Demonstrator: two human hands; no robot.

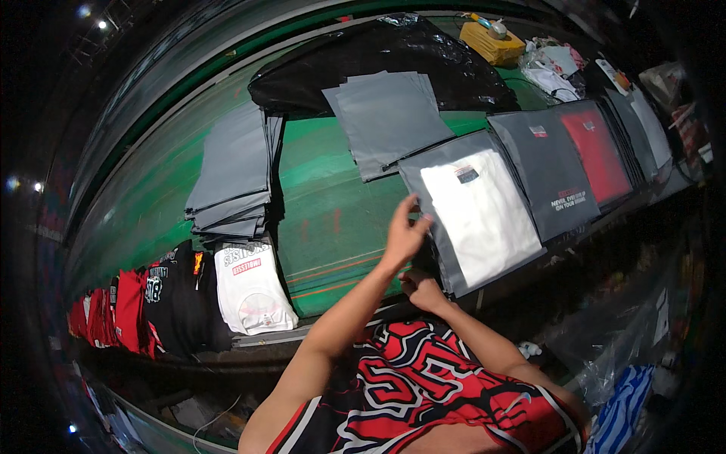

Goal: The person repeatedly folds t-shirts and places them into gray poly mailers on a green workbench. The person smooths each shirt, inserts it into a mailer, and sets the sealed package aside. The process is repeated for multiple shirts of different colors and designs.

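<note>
In front of me lies a grey plastic garment bag (454, 267) with a folded white T-shirt (482, 221) showing through its clear front. My left hand (407, 234) is at the bag's left edge, with thumb and fingers apart. Lower down, close to the bag's bottom left corner, my right hand (422, 290) has its fingers curled; whether anything is inside them is hidden. Above the bag is a loose fan of flat grey bags (391, 125). Left of my hands stands a taller stack of grey bags (232, 159), with a folded white printed T-shirt (255, 295) below it.
Black folded shirts (184, 306) and red folded shirts (130, 312) line the green table's (334, 221) near left edge. A large black plastic sack (385, 51) lies behind. Bagged dark shirts (544, 170) and a red one (595, 153) sit rightward. A yellow block (490, 45) stands far back.
</note>
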